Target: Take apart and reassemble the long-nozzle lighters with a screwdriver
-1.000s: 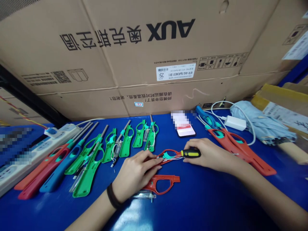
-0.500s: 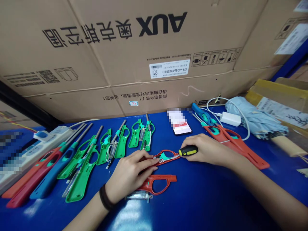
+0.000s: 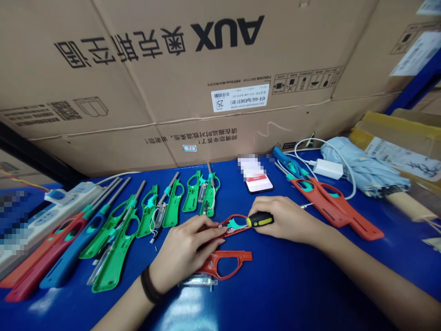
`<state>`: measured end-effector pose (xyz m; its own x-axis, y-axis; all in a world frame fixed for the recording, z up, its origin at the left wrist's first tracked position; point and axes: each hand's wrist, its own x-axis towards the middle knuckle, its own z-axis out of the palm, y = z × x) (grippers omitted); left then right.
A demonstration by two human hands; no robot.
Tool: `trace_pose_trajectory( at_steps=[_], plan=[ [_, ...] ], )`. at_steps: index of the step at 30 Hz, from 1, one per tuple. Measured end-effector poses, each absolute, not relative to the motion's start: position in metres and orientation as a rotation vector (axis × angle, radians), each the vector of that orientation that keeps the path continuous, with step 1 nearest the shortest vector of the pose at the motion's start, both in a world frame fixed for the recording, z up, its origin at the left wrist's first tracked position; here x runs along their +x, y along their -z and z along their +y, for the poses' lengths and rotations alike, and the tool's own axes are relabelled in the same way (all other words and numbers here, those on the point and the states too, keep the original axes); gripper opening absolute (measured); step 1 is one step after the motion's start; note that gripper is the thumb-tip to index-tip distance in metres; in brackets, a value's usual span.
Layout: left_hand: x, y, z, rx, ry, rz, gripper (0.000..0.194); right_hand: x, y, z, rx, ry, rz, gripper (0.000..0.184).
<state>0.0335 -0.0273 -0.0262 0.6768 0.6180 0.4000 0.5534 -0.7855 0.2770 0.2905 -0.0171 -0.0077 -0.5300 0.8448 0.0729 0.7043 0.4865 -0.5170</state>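
Note:
My left hand (image 3: 188, 241) is closed on one half of a red lighter casing (image 3: 237, 234), its fingers pressed over the near end. A teal trigger piece (image 3: 237, 223) and thin white wires sit inside that half. My right hand (image 3: 280, 218) grips a screwdriver (image 3: 261, 219) by its black and yellow handle. The screwdriver's front end is at the far end of the casing half; its tip is hard to make out. Below my left hand lie the other red casing half (image 3: 229, 265) and a clear fuel tank (image 3: 198, 280), partly hidden.
Opened green lighters (image 3: 115, 248) and closed lighters (image 3: 65, 248) lie at left beside a power strip (image 3: 69, 202). A phone (image 3: 260, 184), red lighters (image 3: 320, 202), a white charger (image 3: 328, 169) and a blue umbrella (image 3: 365, 168) are at right. A cardboard box (image 3: 165, 101) stands behind.
My right hand and the screwdriver have shifted left, toward the teal trigger piece. A thin metal rod now shows beyond my right hand. My left hand stays on the casing half.

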Motion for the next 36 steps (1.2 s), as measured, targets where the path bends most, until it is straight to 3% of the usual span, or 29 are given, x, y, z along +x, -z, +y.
trace_pose_trajectory(
  at_steps=[18,36],
  plan=[
    [0.035,0.025,-0.027,2.752,-0.748,0.978,0.021,0.303,0.003,-0.011,-1.282,-0.609,-2.392,0.007],
    [0.034,0.025,-0.027,2.733,-0.776,0.961,0.021,0.326,0.003,-0.001,-1.334,-0.719,-2.344,0.013]
  ],
)
